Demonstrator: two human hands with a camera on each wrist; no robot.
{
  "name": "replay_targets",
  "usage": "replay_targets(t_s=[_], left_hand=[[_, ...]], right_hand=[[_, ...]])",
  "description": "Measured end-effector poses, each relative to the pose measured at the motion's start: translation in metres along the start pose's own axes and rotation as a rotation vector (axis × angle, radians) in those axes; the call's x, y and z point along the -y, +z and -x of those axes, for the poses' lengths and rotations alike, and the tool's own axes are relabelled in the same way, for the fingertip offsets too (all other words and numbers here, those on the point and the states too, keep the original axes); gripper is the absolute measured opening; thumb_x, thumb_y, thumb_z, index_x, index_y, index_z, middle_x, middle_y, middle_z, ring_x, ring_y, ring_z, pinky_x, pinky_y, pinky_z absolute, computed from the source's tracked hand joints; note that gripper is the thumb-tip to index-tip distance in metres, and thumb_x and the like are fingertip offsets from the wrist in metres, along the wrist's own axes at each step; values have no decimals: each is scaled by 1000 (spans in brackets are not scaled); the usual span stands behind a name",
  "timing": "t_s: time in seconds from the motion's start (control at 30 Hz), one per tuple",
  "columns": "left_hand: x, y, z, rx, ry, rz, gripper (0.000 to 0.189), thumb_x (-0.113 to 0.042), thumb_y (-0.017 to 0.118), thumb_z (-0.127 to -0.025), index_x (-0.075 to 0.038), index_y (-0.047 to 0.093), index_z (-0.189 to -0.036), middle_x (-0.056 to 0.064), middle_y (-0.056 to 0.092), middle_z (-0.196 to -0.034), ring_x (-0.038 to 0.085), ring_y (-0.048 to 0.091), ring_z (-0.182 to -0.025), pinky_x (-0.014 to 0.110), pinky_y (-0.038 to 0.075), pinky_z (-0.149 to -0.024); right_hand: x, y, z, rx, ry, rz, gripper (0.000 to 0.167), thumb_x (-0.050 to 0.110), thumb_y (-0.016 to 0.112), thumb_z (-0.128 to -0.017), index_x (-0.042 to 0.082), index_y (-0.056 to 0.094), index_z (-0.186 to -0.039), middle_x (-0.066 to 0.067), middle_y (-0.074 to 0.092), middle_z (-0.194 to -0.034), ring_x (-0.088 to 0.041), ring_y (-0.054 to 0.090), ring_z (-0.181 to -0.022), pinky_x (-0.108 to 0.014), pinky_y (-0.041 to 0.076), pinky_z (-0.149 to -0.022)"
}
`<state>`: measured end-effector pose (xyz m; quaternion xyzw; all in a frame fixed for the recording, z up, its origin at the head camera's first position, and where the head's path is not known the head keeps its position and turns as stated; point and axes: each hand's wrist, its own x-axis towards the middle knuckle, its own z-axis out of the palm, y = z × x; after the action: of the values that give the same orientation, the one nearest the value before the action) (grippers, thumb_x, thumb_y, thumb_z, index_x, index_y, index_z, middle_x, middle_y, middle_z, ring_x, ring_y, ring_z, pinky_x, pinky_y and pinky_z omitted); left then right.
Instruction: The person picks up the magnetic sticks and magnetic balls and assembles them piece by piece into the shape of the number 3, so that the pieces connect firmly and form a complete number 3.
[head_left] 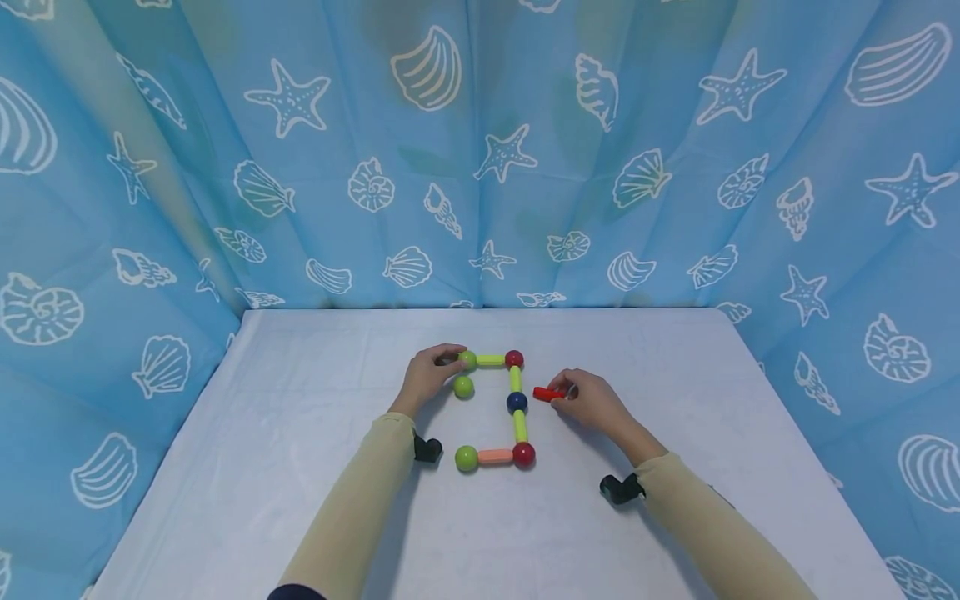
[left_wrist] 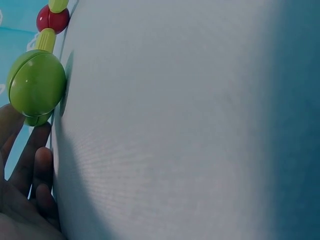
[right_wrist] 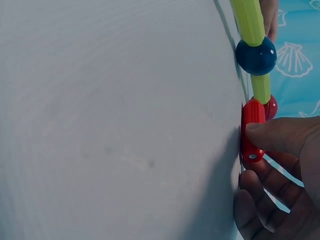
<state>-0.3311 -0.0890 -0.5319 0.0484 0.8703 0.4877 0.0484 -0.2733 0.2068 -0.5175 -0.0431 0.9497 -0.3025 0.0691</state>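
My left hand (head_left: 426, 377) pinches a green ball (head_left: 468, 360) at the far left end of a chain of magnetic rods and balls. Just nearer lies a loose green ball (head_left: 463, 387), which looms large in the left wrist view. From the held ball a yellow-green rod (head_left: 491, 360) leads to a red ball (head_left: 513, 359). Two more such rods run toward me through a dark blue ball (head_left: 517, 402) to a second red ball (head_left: 524, 455). Between thumb and fingers, my right hand (head_left: 588, 402) grips a red rod (right_wrist: 253, 132), right of the blue ball.
At the near side, a salmon-pink rod (head_left: 495, 457) joins the second red ball to another green ball (head_left: 467, 458). Everything lies on a white-covered table (head_left: 300, 375). A blue curtain (head_left: 450, 150) with shell prints stands behind and at both sides.
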Motion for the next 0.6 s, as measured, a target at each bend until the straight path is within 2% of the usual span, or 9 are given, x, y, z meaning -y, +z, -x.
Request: replay_targets(t_s=[0.13,0.23,0.4,0.6], left_hand=[[1,0,0,3,-5,3,33,-26,72,-96,-20,70,-129,5,67,-130,25,61,-120,44,46,-104],[1,0,0,0,-6,5,33,-26,72,-96,-19,70,-129,4,68,-129,25,61,-120,43,46,-104],[0,0,1,-4,-8,0,33,-26,72,-96,-20,70,-129,4,68,-128,24,61,-120,43,46,-104],[-1,1,2,-5,-7,-2,33,-26,73,-96,-20,70,-129,4,68,-128,24,61,-119,43,46,-103]], right_hand=[[1,-1,-1,-2,-5,-22,24,16,78,-89,15,70,-112,-2,64,-96,-20,57,-86,-32,52,-76],[7,-2,-3,-9,-45,-54,25,17,77,-90,16,70,-114,-1,64,-97,-20,57,-87,-31,51,-75],[26,1,-5,-1,-144,-74,25,17,77,-91,18,70,-114,0,66,-105,-20,57,-93,-31,51,-75],[49,12,-8,28,-208,-44,23,20,78,-91,21,70,-112,1,63,-107,-19,55,-96,-32,50,-76]])
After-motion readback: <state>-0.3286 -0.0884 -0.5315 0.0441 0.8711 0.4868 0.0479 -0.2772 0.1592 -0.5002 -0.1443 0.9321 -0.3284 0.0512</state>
